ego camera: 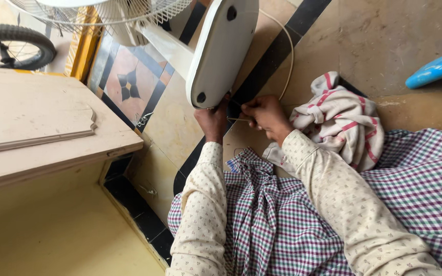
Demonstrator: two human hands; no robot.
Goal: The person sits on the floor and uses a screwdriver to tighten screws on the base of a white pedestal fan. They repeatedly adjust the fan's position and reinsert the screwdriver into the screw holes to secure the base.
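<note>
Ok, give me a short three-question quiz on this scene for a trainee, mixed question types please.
1. True or false: the left hand rests against the white fan base.
2. Multiple choice: what lies just right of the right hand? A) a striped cloth B) a bucket C) a shoe
3. Fill in: the thin white cord runs from the hands up past the fan base across the ____.

Key:
1. True.
2. A, the red-striped cloth.
3. Floor, tiled with dark bands.
</note>
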